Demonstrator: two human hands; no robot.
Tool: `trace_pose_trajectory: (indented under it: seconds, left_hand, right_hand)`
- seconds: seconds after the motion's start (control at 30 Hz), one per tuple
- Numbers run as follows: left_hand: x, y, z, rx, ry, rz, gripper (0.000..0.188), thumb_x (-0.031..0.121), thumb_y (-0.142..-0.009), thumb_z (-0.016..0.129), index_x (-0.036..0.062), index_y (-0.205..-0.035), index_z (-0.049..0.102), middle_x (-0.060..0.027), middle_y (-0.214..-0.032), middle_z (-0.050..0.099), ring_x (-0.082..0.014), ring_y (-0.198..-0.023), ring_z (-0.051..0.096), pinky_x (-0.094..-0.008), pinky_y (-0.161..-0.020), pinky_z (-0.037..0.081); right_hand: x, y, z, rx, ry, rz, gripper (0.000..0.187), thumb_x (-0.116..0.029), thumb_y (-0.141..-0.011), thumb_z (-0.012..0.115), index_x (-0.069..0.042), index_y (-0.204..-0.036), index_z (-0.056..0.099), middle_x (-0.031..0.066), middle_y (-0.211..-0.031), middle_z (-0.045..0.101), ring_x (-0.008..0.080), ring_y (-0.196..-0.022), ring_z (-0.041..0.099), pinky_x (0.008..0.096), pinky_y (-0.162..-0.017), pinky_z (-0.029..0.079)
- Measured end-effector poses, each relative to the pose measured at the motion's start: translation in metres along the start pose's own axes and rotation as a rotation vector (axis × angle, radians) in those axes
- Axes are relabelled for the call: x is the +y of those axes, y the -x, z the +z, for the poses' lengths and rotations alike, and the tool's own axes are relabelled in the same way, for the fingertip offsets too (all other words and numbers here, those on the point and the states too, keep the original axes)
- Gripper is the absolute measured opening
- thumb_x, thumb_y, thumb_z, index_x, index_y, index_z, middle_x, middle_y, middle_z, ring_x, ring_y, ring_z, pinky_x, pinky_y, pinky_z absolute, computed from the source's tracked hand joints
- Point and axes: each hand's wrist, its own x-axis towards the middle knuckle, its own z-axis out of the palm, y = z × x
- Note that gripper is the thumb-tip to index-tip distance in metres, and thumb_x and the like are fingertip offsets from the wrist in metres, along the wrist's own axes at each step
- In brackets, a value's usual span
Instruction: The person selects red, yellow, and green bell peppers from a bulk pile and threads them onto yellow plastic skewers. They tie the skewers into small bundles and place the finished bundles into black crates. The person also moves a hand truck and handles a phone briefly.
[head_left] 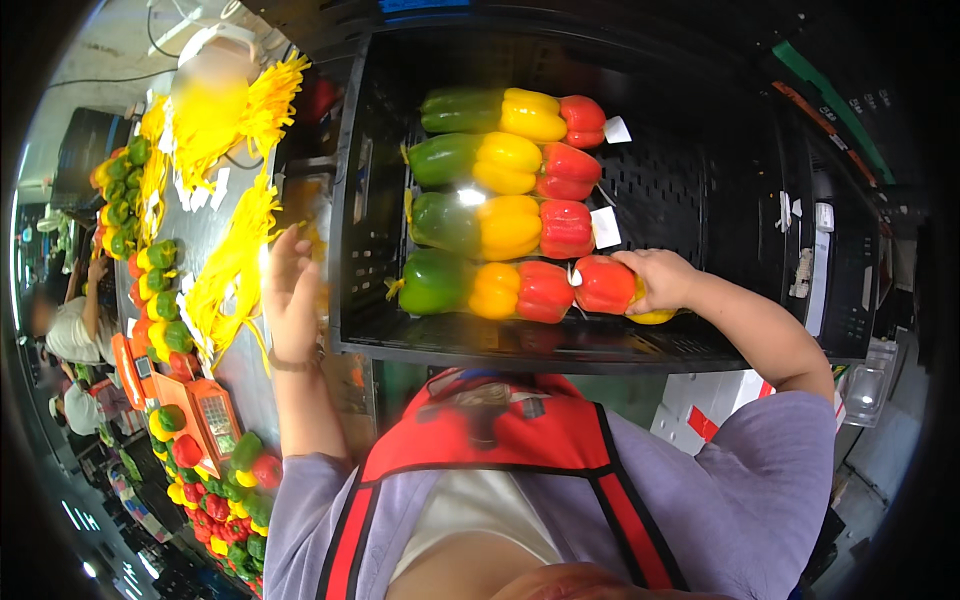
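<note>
A black crate [350, 200] stands before me with several packs of bell peppers lying in rows. Each full row [508, 164] runs green, yellow, red from left to right, with small white tags at some red ends. At the near right of these rows lies another pack of bell peppers [604, 285], its red one foremost and yellow showing beyond. My right hand [660, 280] is closed around the yellow end of that pack. Outside the crate's left wall, my left hand [293, 290] is raised, fingers stretched, holding nothing.
Left of me, a metal table [262, 350] bears yellow net bags [235, 265], an orange scale [208, 415] and loose and grouped peppers [215, 510]. People [85, 330] stand beyond it. A white box [690, 410] sits below the crate at the right.
</note>
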Motion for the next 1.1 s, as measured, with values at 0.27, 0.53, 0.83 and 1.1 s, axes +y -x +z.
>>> trace_pose_trajectory:
  seconds: [0.27, 0.53, 0.83, 1.1]
  left_hand:
    - [0.024, -0.002, 0.009, 0.101, -0.037, -0.003, 0.047, 0.003, -0.089, 0.055, 0.0054, -0.136, 0.046, -0.0016, -0.116, 0.054, -0.0052, -0.086, 0.05, -0.0184, -0.073, 0.041]
    - [0.003, -0.037, -0.16, 0.81, 0.586, -0.01, 0.05, 0.028, -0.091, 0.058, 0.0129, -0.135, 0.04, -0.0068, -0.143, 0.036, -0.0247, -0.113, 0.049, -0.0359, -0.092, 0.04]
    - [0.028, 0.009, -0.312, 1.023, 0.738, 0.065, 0.11, 0.054, -0.074, 0.074, 0.0165, -0.151, 0.006, -0.0072, -0.156, 0.007, -0.0312, -0.133, 0.033, -0.0376, -0.099, 0.039]
    - [0.051, 0.03, -0.391, 1.059, 0.688, 0.155, 0.107, 0.051, -0.077, 0.073, 0.0144, -0.15, 0.005, -0.0082, -0.155, 0.009, -0.0299, -0.131, 0.035, -0.0382, -0.103, 0.036]
  right_hand:
    - [-0.004, 0.015, -0.039, 0.034, -0.268, -0.231, 0.08, -0.023, -0.061, 0.083, -0.003, -0.13, 0.047, 0.0184, -0.118, 0.06, 0.0348, -0.107, 0.059, 0.0384, -0.092, 0.046]
    - [-0.018, 0.019, -0.032, 0.019, -0.35, -0.187, 0.078, -0.017, -0.057, 0.085, -0.006, -0.126, 0.051, 0.0174, -0.113, 0.062, 0.0323, -0.107, 0.06, 0.0369, -0.094, 0.046]
    - [-0.032, -0.02, -0.014, -0.288, 0.082, 0.071, 0.087, -0.029, -0.057, 0.087, -0.009, -0.13, 0.045, 0.0205, -0.112, 0.062, 0.0369, -0.106, 0.058, 0.0399, -0.092, 0.047]
    - [-0.036, -0.057, -0.021, -0.498, 0.163, 0.235, 0.093, -0.04, -0.051, 0.09, -0.004, -0.128, 0.052, 0.018, -0.118, 0.062, 0.0324, -0.112, 0.058, 0.0363, -0.097, 0.045]
